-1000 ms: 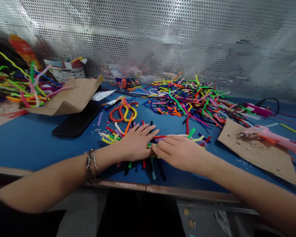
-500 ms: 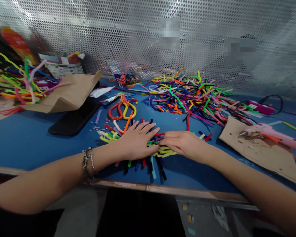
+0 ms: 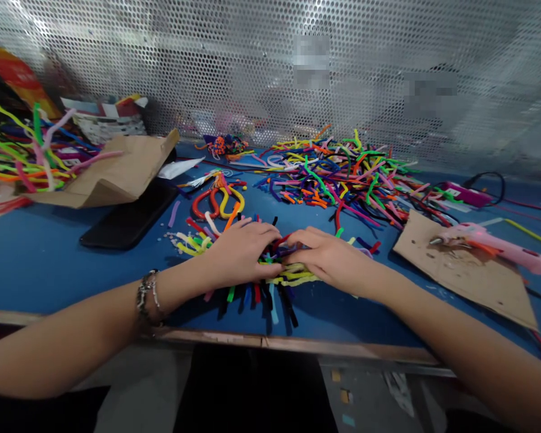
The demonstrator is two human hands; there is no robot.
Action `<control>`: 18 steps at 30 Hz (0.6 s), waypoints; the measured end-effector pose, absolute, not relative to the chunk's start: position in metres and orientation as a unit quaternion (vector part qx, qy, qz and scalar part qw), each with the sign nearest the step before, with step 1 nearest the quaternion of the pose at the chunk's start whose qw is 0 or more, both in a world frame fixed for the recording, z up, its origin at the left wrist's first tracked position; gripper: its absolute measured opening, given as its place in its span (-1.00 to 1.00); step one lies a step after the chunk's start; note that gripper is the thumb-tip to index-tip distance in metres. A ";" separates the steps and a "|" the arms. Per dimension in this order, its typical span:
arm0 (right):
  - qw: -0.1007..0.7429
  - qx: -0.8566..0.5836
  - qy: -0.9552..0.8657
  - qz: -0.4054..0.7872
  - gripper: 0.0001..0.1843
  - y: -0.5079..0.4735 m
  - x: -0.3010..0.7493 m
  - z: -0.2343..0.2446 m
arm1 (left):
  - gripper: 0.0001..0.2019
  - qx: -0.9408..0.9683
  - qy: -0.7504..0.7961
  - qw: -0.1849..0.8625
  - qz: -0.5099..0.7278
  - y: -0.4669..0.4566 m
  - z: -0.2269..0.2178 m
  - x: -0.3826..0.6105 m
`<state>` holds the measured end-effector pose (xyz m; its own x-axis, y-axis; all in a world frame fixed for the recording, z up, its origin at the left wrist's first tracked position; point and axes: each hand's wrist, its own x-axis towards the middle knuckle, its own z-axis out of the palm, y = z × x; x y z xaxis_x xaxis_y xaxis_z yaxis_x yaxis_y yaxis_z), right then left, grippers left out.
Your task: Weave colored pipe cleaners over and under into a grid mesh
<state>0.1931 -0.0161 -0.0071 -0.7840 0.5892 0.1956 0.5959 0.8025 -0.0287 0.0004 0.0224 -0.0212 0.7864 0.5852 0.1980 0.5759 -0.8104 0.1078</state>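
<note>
A woven mat of multicoloured pipe cleaners (image 3: 293, 275) lies near the table's front edge, its loose ends sticking out on all sides. From the left, my left hand (image 3: 241, 249) rests over it, fingers bent and pressed down on the strands, thumb toward me. My right hand (image 3: 331, 258) meets it from the other side, fingers and thumb curled on the strands at the middle. The fingertips hide exactly which strands they hold. Behind the left hand lie red and yellow looped handles (image 3: 206, 204), apparently scissors, with their far end covered by clutter.
A heap of loose pipe cleaners (image 3: 338, 171) lies at the back. On the right, a pink glue gun (image 3: 500, 243) sits on cardboard (image 3: 460, 270). A black phone (image 3: 126, 222) and a folded brown paper piece (image 3: 117, 168) are at the left. A perforated metal panel (image 3: 252, 66) stands behind.
My left hand has gone from lying flat with spread fingers to bent fingers on the strands. My right hand's fingers have loosened and shifted slightly left. The whole view has shifted a little.
</note>
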 end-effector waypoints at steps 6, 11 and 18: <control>0.092 -0.332 -0.938 -0.037 -0.68 -0.014 0.190 -0.009 | -0.62 0.941 0.319 0.039 0.104 0.021 -0.016 0.003; 0.113 -0.327 -0.932 -0.111 -0.72 -0.013 0.186 -0.010 | -0.68 0.938 0.336 0.027 0.077 0.018 -0.011 0.002; 0.146 -0.342 -0.915 -0.156 -0.76 -0.011 0.181 -0.011 | -0.64 0.936 0.344 0.022 0.077 0.018 -0.010 0.002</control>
<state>0.1809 -0.0110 -0.0112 -0.7235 0.5808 0.3732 0.6715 0.7174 0.1853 0.0024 0.0178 -0.0104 0.7515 0.6470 0.1292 0.6401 -0.7624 0.0949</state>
